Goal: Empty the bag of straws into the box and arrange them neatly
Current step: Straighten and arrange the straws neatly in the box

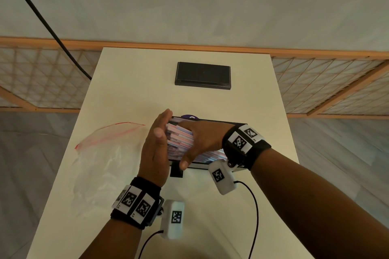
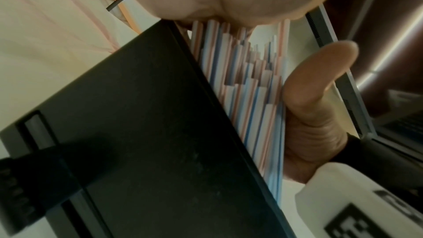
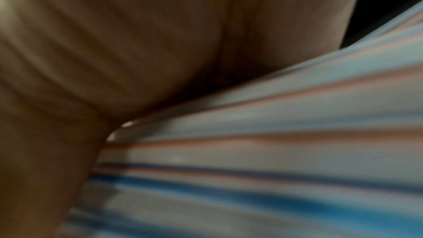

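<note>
Straws (image 1: 181, 140), striped pink, blue and white, lie in the black box (image 1: 221, 122) mid-table, and the bag (image 1: 101, 153) lies flat and seemingly emptied on the table (image 1: 130, 82) just to its left, so the step in hand looks like the tidying. The left hand (image 1: 156, 149), fingers straight, presses flat against the straws' left ends, while the right hand (image 1: 202, 140) curls over the bundle and grips it, thumb at the near side. Next, judging by the uneven ends seen from the left wrist, comes squaring them and settling the bundle flat.
</note>
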`<state>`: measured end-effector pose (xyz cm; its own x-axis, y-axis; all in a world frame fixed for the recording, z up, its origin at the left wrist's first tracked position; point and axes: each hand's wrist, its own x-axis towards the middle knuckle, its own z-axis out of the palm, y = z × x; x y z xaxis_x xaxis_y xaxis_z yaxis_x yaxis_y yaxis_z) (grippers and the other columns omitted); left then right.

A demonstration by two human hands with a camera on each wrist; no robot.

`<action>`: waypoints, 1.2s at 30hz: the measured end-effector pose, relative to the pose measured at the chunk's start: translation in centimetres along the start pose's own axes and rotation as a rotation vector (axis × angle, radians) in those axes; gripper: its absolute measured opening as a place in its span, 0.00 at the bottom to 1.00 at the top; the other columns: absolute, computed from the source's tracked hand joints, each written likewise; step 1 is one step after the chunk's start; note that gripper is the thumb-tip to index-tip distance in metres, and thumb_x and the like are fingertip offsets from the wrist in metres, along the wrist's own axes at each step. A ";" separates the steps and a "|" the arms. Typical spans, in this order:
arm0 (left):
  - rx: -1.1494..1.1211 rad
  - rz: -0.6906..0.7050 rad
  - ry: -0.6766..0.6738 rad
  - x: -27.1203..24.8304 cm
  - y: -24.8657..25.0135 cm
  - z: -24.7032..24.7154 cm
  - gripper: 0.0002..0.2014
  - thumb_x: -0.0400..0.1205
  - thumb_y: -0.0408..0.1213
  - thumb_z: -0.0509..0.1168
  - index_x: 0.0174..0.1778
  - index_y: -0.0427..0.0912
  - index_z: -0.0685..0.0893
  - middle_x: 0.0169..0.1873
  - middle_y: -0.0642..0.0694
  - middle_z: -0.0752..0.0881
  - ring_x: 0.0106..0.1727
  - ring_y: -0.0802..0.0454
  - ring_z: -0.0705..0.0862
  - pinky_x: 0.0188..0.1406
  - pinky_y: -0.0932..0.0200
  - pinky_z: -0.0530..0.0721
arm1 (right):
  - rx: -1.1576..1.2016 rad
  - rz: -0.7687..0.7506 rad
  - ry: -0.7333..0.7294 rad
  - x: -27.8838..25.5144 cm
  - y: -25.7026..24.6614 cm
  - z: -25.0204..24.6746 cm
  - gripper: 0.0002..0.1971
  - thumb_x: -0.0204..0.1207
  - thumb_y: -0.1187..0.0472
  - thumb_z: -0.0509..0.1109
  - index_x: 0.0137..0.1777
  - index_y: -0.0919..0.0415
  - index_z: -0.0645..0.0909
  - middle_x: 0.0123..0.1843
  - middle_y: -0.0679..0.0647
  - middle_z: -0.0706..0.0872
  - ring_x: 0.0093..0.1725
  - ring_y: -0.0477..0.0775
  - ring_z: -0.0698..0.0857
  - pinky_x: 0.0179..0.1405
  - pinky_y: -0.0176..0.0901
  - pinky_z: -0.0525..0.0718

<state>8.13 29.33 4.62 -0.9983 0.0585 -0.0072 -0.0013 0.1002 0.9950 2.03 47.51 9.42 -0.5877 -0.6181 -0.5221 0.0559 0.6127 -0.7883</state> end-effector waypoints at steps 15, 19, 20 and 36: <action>0.021 0.016 0.017 -0.2 0.3 0.0 0.53 0.75 0.83 0.43 0.88 0.50 0.69 0.81 0.51 0.77 0.79 0.59 0.79 0.74 0.61 0.80 | -0.053 0.011 0.004 0.2 -1.7 0.3 0.36 0.63 0.49 0.89 0.70 0.42 0.77 0.59 0.38 0.88 0.59 0.40 0.87 0.65 0.42 0.83; 0.007 -0.014 0.017 -0.3 0.2 0.0 0.52 0.75 0.84 0.44 0.88 0.52 0.69 0.78 0.50 0.80 0.75 0.57 0.82 0.74 0.52 0.84 | -0.092 0.047 0.016 0.6 -1.8 0.7 0.42 0.52 0.36 0.88 0.69 0.38 0.77 0.62 0.41 0.89 0.61 0.46 0.87 0.70 0.56 0.84; 0.003 -0.017 0.014 -0.3 0.1 0.0 0.52 0.75 0.83 0.44 0.88 0.51 0.69 0.78 0.49 0.80 0.76 0.54 0.82 0.75 0.46 0.83 | -0.101 0.050 0.020 0.5 -2.0 0.6 0.41 0.52 0.36 0.87 0.68 0.37 0.78 0.60 0.41 0.90 0.60 0.46 0.88 0.69 0.56 0.85; -0.054 -0.063 0.029 -1.2 -0.1 0.2 0.48 0.77 0.82 0.50 0.87 0.54 0.69 0.80 0.45 0.79 0.77 0.47 0.82 0.73 0.36 0.85 | -0.371 0.070 0.191 -0.2 -2.2 1.8 0.48 0.48 0.32 0.88 0.70 0.38 0.75 0.58 0.38 0.86 0.59 0.47 0.85 0.68 0.54 0.84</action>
<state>9.29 29.45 4.53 -0.9974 0.0248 -0.0683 -0.0671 0.0493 0.9965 3.44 45.35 10.69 -0.7340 -0.4876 -0.4727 -0.1725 0.8072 -0.5645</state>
